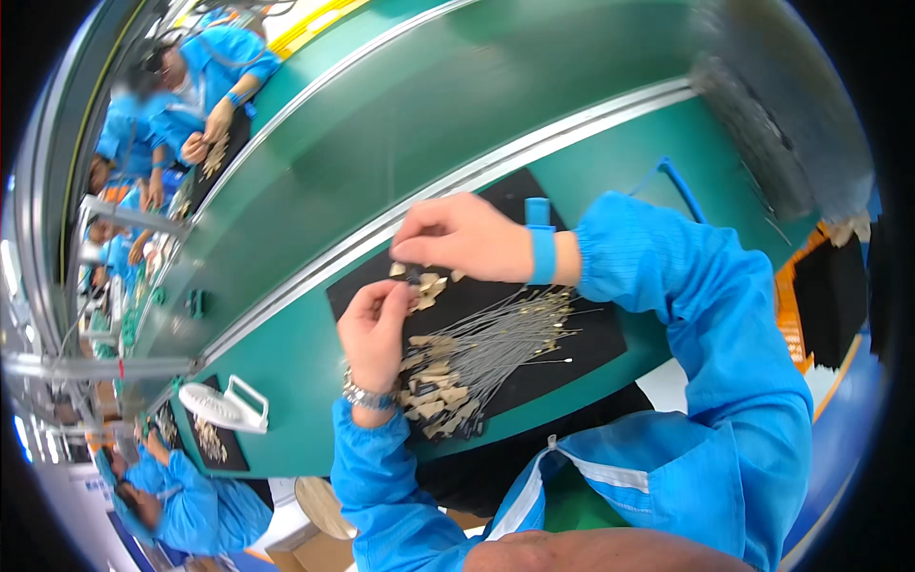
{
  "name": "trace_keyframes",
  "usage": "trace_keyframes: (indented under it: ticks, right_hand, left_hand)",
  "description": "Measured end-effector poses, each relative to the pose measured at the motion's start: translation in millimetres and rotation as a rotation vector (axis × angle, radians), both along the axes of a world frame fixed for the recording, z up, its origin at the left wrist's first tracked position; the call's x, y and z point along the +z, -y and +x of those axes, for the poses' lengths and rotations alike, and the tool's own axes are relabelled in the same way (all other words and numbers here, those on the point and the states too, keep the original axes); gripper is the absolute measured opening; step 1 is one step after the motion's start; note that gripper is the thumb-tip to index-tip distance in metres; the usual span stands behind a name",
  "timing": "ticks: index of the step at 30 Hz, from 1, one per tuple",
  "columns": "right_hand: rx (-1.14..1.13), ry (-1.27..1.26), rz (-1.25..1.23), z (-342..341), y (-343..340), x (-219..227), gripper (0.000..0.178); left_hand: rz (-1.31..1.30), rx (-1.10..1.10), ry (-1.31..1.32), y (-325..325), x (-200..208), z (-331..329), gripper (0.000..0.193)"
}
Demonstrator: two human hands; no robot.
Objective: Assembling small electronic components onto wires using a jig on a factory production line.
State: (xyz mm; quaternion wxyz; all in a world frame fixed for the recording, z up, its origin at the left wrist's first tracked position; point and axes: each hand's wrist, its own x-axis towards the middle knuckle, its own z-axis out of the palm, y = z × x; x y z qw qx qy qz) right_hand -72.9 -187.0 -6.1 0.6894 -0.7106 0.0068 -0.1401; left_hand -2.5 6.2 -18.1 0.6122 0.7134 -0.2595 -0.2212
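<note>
My left hand [375,329] is closed in a pinch, thumb against forefinger, over the far left part of a black mat [596,336]. My right hand [464,238] reaches in from the right, also pinched, just beyond the left fingertips. A small dark piece [413,276] shows between the two hands; which fingers grip it is too small to tell. Beside them lie several loose tan tabs [429,291]. Nearer to me, a bundle of thin grey cables [500,336] is spread on the mat, tan tabs at the left ends and small brass-coloured tips at the right.
A metal rail [572,116] borders the green bench [295,367] on its far side. At the left stands a white handled device [224,405]. A blue strap-like item [681,191] and a large grey object [753,133] are at the right. Co-workers in blue [224,71] sit along the left.
</note>
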Motion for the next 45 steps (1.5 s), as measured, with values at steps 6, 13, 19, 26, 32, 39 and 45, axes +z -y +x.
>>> trace_keyframes:
  ticks: [6, 13, 19, 26, 32, 39, 45]
  right_hand:
    - [-0.014, -0.008, 0.049, -2.5, 9.4, -4.3, 0.013]
    - [0.058, -0.117, 0.092, 3.1, 7.7, 5.1, 0.008]
    - [0.057, -0.205, 0.204, 5.5, 20.4, -5.4, 0.006]
    - [0.033, -0.181, 0.240, 12.7, 27.3, -8.6, 0.006]
    - [0.038, -0.148, 0.206, 18.2, 28.2, -12.1, 0.006]
    - [0.049, -0.185, 0.184, 19.5, 26.3, -13.3, 0.008]
    - [0.108, -0.236, 0.333, 17.1, 31.9, -14.1, 0.015]
  left_hand:
    - [0.183, 0.182, 0.495, -6.8, 5.6, 49.7, 0.035]
    - [0.727, 0.763, 0.790, -156.4, -26.0, 278.6, 0.076]
    - [0.958, 0.949, 0.751, -219.8, -38.7, 366.5, 0.081]
    - [1.066, 1.003, 0.830, -239.0, -53.0, 446.0, 0.075]
    - [0.923, 0.753, 0.982, -245.9, -46.0, 453.5, 0.054]
    - [0.355, 0.316, 1.052, -115.5, -29.6, 356.4, 0.043]
    - [0.203, -0.045, 0.740, -20.9, -1.3, 215.4, 0.050]
